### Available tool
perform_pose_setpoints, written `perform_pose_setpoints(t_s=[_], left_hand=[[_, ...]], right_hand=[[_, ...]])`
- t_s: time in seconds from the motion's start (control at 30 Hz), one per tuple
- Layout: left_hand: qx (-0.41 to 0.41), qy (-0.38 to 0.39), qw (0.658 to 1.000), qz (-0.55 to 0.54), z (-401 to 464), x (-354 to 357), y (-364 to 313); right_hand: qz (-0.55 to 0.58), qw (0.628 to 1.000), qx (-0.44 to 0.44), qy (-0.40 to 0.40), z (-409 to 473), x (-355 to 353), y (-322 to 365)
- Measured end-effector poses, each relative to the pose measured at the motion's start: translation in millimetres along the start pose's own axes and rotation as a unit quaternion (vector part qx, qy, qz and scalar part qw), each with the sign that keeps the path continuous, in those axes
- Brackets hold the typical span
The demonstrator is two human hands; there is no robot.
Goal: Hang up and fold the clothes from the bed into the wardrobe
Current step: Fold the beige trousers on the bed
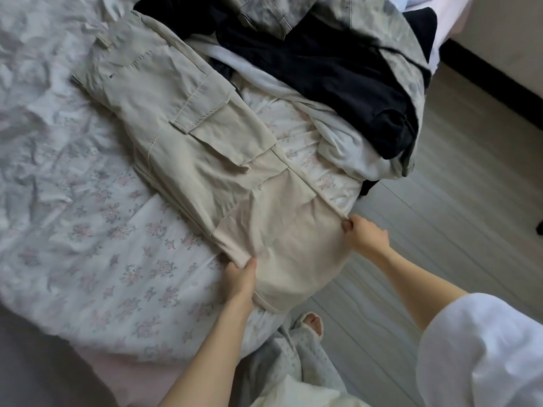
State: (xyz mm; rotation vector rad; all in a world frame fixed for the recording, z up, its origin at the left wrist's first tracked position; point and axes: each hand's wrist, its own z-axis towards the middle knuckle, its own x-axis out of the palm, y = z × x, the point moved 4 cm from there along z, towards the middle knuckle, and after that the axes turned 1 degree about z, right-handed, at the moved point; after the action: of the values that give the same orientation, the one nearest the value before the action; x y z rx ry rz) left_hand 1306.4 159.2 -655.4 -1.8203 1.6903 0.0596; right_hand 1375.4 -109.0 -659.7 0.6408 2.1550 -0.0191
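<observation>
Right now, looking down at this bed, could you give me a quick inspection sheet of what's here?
Surface: bed with a wrinkled floral sheet.
Job's things: beige cargo trousers laid flat along the bed, leg ends hanging off the near edge.
Clutter: pile at the bed's far corner: dark garment, pale washed denim piece, white garment.
Grips: left hand pinches one side of the leg end; right hand pinches the other side.
Cables: nothing seen.
Surroundings: grey plank floor, dark skirting along the wall, the person's foot in an open-toed slipper.
</observation>
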Motion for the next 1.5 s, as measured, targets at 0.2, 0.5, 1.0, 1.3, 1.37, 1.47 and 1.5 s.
perform_pose_setpoints(t_s=[0.2,0.5,1.0,1.3,1.37,1.47,1.5], left_hand=[[0.024,0.006,0.995,0.097,-24,6,22],[0.095,-0.092,0.988,-0.082,-6,-38,-61],[0.391,-0.187,0.784,0.445,174,-98,-252],[0.402,-0.276,0.738,0.466,273,-120,-353],[0.370,-0.278,0.763,0.451,300,-129,-375],[0.340,-0.241,0.816,0.399,335,-152,-396],[0.337,-0.231,0.829,0.383,341,-159,-399]], right_hand=[[-0.094,0.992,0.067,0.058,-18,5,-23],[0.059,0.989,-0.137,0.014,-31,-10,78],[-0.287,0.846,-0.426,-0.141,90,-57,372],[-0.298,0.859,-0.398,-0.123,200,-37,467],[-0.290,0.856,-0.406,-0.137,219,-34,488],[-0.281,0.852,-0.416,-0.149,237,-31,514],[-0.285,0.850,-0.418,-0.150,241,-32,519]])
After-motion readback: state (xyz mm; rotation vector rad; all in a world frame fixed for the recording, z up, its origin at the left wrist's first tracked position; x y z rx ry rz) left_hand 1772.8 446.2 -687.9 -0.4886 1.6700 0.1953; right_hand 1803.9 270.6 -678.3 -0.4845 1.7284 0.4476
